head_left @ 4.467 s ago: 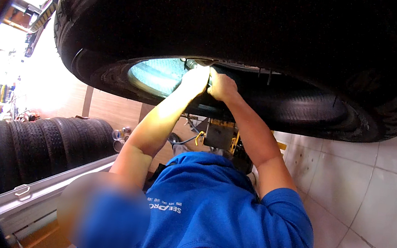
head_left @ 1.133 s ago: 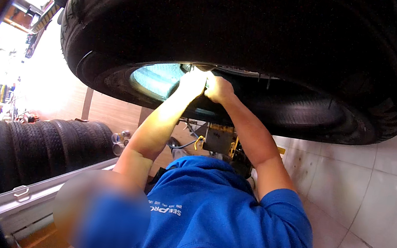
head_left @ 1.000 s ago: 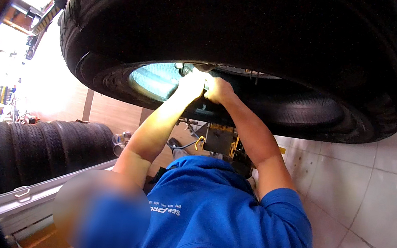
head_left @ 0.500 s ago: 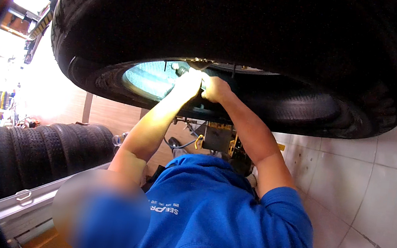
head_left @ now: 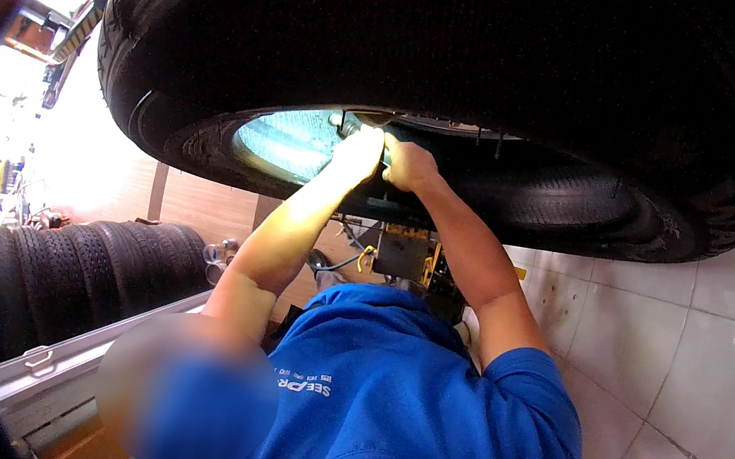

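A large black tyre (head_left: 443, 64) fills the upper part of the view, its opening facing me. Both of my hands reach into it. My left hand (head_left: 361, 150) is closed around a dark hand tool with a pale rounded end (head_left: 336, 119) poking out past the fingers; the rest is covered by the hand. My right hand (head_left: 409, 163) is closed right beside it, its thumb and fingers pressed together at the same spot, but what they grip is hidden. Bright light falls on the tyre's inner lining (head_left: 282, 141) left of my hands.
Below the tyre stands a machine with a dark box-shaped part (head_left: 402, 257), yellow parts and a blue hose (head_left: 346, 265). At left, several tyres (head_left: 78, 272) stand in a row behind a metal-edged bench (head_left: 87, 344). White tiled floor (head_left: 620, 343) lies to the right.
Both hands have shifted slightly right, still close together inside the tyre. Thin dark prongs at the opening's upper edge now appear further right.
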A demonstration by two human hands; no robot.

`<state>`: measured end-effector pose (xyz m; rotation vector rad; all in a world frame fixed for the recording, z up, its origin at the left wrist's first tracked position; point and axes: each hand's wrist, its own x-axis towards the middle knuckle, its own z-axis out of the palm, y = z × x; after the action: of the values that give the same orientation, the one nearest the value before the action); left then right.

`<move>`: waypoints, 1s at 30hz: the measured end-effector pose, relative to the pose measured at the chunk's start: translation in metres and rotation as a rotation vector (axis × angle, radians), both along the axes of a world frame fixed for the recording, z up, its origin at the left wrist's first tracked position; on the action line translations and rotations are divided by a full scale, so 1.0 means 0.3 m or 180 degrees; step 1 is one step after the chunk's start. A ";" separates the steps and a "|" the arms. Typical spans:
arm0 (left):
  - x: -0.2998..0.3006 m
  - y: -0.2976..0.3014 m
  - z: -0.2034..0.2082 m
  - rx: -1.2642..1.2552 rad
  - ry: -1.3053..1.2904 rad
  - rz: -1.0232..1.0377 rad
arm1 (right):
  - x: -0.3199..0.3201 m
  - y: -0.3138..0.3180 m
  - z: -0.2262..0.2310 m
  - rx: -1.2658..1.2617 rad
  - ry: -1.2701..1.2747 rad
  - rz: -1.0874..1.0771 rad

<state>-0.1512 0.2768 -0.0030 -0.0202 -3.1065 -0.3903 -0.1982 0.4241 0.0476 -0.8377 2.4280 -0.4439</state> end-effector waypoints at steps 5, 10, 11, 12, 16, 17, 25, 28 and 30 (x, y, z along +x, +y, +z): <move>-0.024 -0.014 -0.005 0.0228 -0.0109 -0.0017 | -0.007 -0.007 -0.014 -0.0127 0.0104 -0.0087; 0.005 0.001 0.007 -0.0017 0.0075 -0.0057 | -0.003 0.008 0.003 0.0011 -0.0032 0.0087; -0.005 0.000 0.017 0.0068 0.0099 -0.0048 | -0.005 0.002 -0.006 -0.0020 -0.0006 -0.0015; -0.019 -0.005 0.016 0.0136 0.0039 0.0005 | -0.009 -0.010 -0.018 -0.0052 0.0019 -0.0117; -0.036 0.006 0.026 -0.0031 -0.0231 0.0144 | -0.008 -0.014 -0.012 -0.0052 0.0077 -0.0082; -0.014 0.007 0.033 -0.0155 -0.0123 0.0052 | -0.012 -0.006 -0.003 -0.0077 0.0010 -0.0003; -0.021 0.010 0.055 0.0166 -0.0083 0.0005 | -0.024 -0.013 -0.022 -0.0045 0.0108 -0.0103; 0.003 0.038 0.054 -0.0016 0.0099 -0.0010 | -0.012 0.028 0.003 0.0016 -0.0146 0.0102; 0.003 0.042 0.051 0.0013 0.0066 0.0041 | -0.016 0.014 -0.011 0.0015 -0.0022 -0.0136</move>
<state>-0.1502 0.2896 0.0121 -0.0042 -3.0837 -0.3937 -0.2030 0.4281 0.0442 -0.7823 2.4435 -0.4562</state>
